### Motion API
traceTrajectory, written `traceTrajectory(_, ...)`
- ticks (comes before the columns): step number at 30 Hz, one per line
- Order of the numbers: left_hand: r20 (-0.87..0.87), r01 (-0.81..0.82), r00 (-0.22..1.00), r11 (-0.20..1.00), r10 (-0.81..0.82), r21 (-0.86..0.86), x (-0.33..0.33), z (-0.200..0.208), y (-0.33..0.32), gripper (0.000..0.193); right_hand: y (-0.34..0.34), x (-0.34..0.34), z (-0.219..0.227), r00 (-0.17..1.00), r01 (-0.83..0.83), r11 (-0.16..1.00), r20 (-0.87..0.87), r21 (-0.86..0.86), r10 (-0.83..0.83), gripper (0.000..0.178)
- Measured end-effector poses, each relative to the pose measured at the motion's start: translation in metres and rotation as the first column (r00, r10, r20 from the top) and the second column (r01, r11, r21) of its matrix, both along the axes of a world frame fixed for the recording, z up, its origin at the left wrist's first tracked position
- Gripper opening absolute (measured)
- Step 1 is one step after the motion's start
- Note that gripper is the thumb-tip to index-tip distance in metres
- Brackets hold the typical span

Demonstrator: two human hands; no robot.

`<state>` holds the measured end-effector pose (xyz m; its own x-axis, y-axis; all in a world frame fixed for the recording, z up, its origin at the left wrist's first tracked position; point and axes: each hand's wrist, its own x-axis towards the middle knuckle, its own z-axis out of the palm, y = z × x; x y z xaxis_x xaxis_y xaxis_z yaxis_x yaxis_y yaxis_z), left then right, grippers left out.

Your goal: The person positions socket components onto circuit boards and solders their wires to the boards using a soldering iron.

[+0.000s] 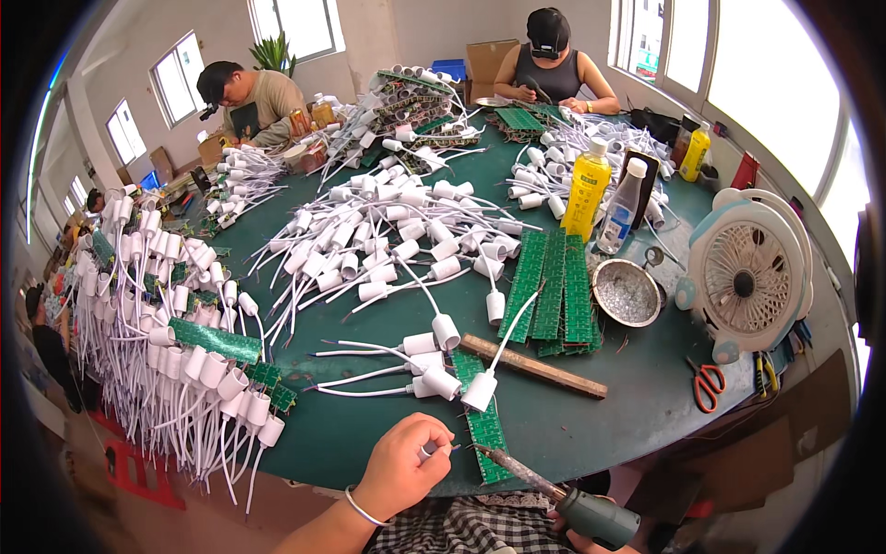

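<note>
Over the near edge of the green table, my left hand (406, 466) is closed in a pinch on a thin pale wire, mostly hidden by the fingers. Beside it lies a narrow green circuit board (486, 434), with a white lamp holder (480, 392) and its cable resting on its far part. My right hand (586, 543), partly cut off by the lower edge, grips a soldering iron (591, 515) with a dark green body. The iron's tip is over the board, close to my left fingers. Several more white lamp holders (441, 381) lie just beyond, against a wooden bar (535, 366).
A large heap of wired lamp holders (388, 231) covers the middle; another pile (203, 360) hangs over the left edge. Circuit boards (549, 286), a metal bowl (628, 292), bottles (586, 189), red-handled scissors (708, 383) and a fan (746, 272) stand right. Two people work across the table.
</note>
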<state>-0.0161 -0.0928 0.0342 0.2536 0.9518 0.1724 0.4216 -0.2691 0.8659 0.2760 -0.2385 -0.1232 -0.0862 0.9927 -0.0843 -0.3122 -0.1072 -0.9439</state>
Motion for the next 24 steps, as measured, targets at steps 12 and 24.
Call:
traceTrajectory(12, 0.030, 0.011, 0.999, 1.000, -0.011, 0.021, -0.004, -0.002, 0.001, 0.006, 0.008, 0.004, 0.006, 0.993, -0.108, 0.994, 0.054, -0.027, 0.109, 0.039)
traceTrajectory(24, 0.043, 0.009, 0.999, 1.000, -0.009, 0.007, -0.005, -0.006, 0.002, 0.006, 0.009, 0.014, -0.034, 0.778, -0.160, 0.770, -0.559, -0.618, -0.287, 0.046)
